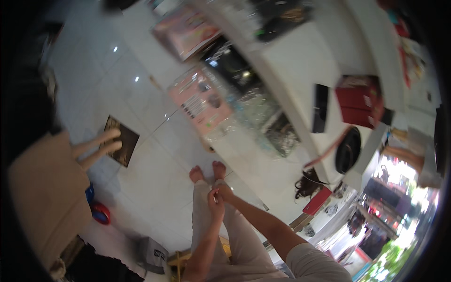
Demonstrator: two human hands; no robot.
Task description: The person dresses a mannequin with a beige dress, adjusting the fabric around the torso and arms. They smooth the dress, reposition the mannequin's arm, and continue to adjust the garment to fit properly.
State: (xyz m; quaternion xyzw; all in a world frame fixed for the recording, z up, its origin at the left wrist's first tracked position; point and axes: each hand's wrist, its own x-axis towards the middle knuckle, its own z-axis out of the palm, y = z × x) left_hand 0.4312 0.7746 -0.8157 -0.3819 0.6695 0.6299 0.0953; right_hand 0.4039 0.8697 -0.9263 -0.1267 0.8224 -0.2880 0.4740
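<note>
My left hand (216, 204) and my right hand (225, 193) are clasped together in front of my light trousers (246, 239). Nothing shows between them, though the fingers partly overlap and blur. Beyond them are my bare feet (208, 172) on the pale tiled floor (155, 165). Ahead and to the right, a low white ledge (243, 158) carries a pink printed package (201, 100), a black package (229, 63) and clear plastic wrapping (252, 109). Both hands are apart from these things.
A higher white shelf (299, 63) holds a dark red box (359, 100), a flat black case (320, 107) and a round black object (348, 149). Dark curly hair (307, 185) hangs nearby. At left, pale legs (97, 149) rest on a dark square (121, 141); a grey bag (153, 255) stands below.
</note>
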